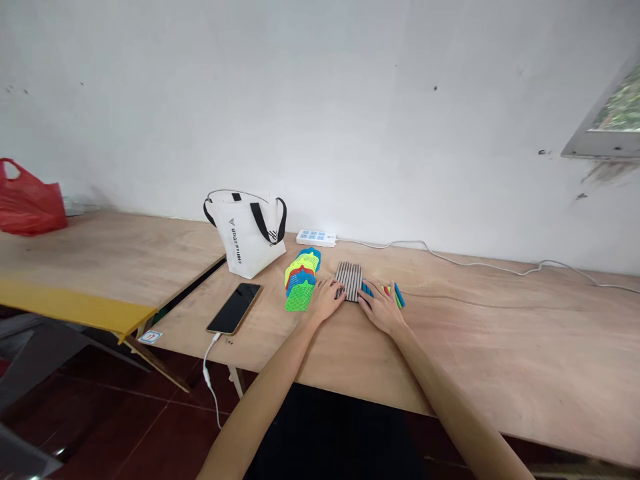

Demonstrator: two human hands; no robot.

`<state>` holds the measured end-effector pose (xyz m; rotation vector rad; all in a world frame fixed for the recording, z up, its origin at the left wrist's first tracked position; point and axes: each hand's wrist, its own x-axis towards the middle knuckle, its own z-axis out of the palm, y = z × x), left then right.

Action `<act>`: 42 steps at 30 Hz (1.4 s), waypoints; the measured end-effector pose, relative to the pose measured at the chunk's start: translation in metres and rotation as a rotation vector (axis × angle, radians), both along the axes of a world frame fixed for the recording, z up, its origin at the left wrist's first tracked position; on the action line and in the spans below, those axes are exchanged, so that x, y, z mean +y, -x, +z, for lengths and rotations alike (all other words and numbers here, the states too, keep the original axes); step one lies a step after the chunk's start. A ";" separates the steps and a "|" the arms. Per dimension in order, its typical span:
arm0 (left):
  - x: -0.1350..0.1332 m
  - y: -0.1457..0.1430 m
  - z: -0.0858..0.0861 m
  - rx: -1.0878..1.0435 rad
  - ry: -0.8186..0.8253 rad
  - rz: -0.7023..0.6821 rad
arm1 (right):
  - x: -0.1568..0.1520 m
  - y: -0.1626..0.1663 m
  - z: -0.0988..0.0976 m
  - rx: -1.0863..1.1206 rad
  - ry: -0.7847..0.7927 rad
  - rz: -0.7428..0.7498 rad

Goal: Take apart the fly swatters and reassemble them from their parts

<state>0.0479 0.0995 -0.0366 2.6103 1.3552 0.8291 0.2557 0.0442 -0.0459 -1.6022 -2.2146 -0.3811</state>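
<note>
A row of slim grey metal rods (351, 275) lies side by side on the wooden table between my hands. My left hand (326, 300) rests at the row's left edge, its fingertips touching the nearest rods. On the other side my right hand (383, 308) lies with fingers spread, fingertips by the right edge of the rods and over a group of coloured tubes (399, 295). The hand partly hides these blue, red, yellow and green tubes. Left of my left hand, mesh fly swatter heads (300, 297) in green, blue, red and yellow overlap in a fanned line.
A white tote bag (245, 237) with black handles stands behind a phone (234, 308) on a charging cable. By the wall sits a white power strip (316, 238), its cord (480, 268) running right. A red plastic bag (33, 200) rests on the neighbouring table (100, 260), across a gap.
</note>
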 end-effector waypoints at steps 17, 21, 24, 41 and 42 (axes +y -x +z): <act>0.002 0.000 -0.002 -0.037 -0.011 -0.031 | 0.001 0.002 0.000 -0.024 0.024 -0.052; 0.001 0.000 -0.002 -0.018 -0.013 -0.019 | 0.003 0.003 -0.001 -0.035 0.032 -0.059; 0.001 0.000 -0.001 -0.008 -0.013 -0.006 | 0.004 0.002 -0.002 -0.041 0.046 -0.057; -0.004 0.000 0.003 -0.013 0.016 0.036 | 0.003 0.004 0.002 -0.033 0.081 0.019; -0.004 0.000 0.003 -0.015 0.018 0.037 | 0.003 0.004 0.001 -0.035 0.084 0.030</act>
